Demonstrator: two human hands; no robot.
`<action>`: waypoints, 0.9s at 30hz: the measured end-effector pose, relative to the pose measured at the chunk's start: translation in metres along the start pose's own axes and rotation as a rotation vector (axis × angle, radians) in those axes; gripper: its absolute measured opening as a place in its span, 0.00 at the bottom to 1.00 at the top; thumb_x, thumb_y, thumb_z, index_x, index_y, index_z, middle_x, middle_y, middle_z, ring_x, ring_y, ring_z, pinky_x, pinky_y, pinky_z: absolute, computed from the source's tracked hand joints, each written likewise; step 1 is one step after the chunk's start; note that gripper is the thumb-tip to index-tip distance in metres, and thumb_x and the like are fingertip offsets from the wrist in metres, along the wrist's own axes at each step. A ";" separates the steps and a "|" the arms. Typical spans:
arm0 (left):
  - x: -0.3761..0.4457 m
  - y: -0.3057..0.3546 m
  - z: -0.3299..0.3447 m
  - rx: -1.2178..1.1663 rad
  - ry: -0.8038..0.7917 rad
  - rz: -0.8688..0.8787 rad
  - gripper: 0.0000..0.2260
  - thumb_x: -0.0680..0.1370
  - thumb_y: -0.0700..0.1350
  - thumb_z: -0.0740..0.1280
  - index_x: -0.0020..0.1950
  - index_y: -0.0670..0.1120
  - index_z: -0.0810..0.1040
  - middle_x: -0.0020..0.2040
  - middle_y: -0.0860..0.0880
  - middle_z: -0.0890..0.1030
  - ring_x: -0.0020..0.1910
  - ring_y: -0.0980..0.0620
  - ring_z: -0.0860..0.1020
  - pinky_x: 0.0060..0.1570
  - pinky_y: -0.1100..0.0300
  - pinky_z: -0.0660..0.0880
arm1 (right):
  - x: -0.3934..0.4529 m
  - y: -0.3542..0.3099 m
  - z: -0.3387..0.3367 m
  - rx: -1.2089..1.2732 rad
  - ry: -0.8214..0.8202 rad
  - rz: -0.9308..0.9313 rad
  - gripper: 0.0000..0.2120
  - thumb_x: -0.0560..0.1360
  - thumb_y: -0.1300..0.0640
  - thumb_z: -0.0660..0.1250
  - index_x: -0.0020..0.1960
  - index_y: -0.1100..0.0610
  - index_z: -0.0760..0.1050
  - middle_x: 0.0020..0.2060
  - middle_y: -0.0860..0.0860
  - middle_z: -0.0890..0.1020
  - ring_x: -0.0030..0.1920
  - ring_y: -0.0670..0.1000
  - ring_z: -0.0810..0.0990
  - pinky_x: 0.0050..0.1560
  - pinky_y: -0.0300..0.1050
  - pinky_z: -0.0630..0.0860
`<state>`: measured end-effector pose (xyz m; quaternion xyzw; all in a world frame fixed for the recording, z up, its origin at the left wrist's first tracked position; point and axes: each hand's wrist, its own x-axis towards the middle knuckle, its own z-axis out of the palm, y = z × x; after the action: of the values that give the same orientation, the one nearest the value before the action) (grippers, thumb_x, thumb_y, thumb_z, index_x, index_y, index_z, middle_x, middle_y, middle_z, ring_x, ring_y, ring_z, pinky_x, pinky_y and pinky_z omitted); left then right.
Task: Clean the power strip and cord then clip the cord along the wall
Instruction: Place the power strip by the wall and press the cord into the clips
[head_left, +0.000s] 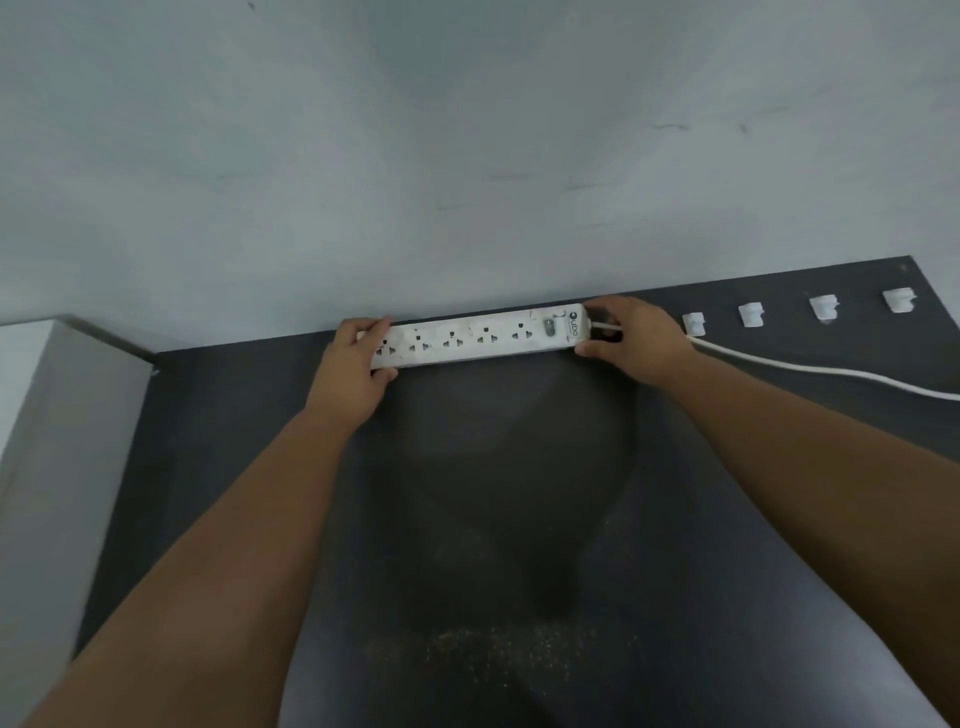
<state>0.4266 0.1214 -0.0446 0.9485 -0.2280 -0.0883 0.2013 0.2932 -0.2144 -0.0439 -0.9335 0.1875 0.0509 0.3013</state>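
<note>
I have the strip lying along the back edge of the dark worktop, against the pale wall. My left hand grips its left end, fingers curled over it; my right hand closes round the right end where the cord leaves. I judge I'm seating the strip, wiping apparently done though smudges show. Next the cord must be lifted and pressed into the four clips along the back edge, rightward. Dust speckles the worktop's near side.
</note>
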 end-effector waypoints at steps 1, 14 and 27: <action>0.001 0.000 0.000 -0.011 0.017 0.000 0.28 0.74 0.38 0.72 0.73 0.44 0.68 0.69 0.44 0.67 0.66 0.44 0.71 0.68 0.58 0.65 | 0.003 0.000 0.002 0.006 -0.002 0.002 0.27 0.67 0.42 0.73 0.64 0.45 0.73 0.59 0.50 0.79 0.59 0.53 0.77 0.61 0.54 0.73; -0.002 0.022 0.016 0.115 0.221 -0.065 0.20 0.73 0.41 0.70 0.65 0.46 0.78 0.62 0.43 0.74 0.64 0.39 0.72 0.65 0.40 0.68 | 0.022 -0.006 0.012 0.066 0.070 0.030 0.23 0.68 0.46 0.74 0.60 0.49 0.76 0.59 0.51 0.75 0.61 0.55 0.74 0.64 0.54 0.69; -0.001 0.167 0.081 0.037 -0.077 0.083 0.29 0.80 0.49 0.59 0.79 0.46 0.53 0.80 0.49 0.53 0.77 0.48 0.54 0.76 0.49 0.54 | 0.012 -0.009 0.003 0.143 0.137 -0.011 0.22 0.68 0.54 0.76 0.60 0.56 0.76 0.57 0.55 0.74 0.55 0.53 0.76 0.58 0.38 0.67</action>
<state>0.3383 -0.0421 -0.0473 0.9377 -0.2766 -0.1120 0.1781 0.3082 -0.2095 -0.0439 -0.9118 0.2059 -0.0284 0.3541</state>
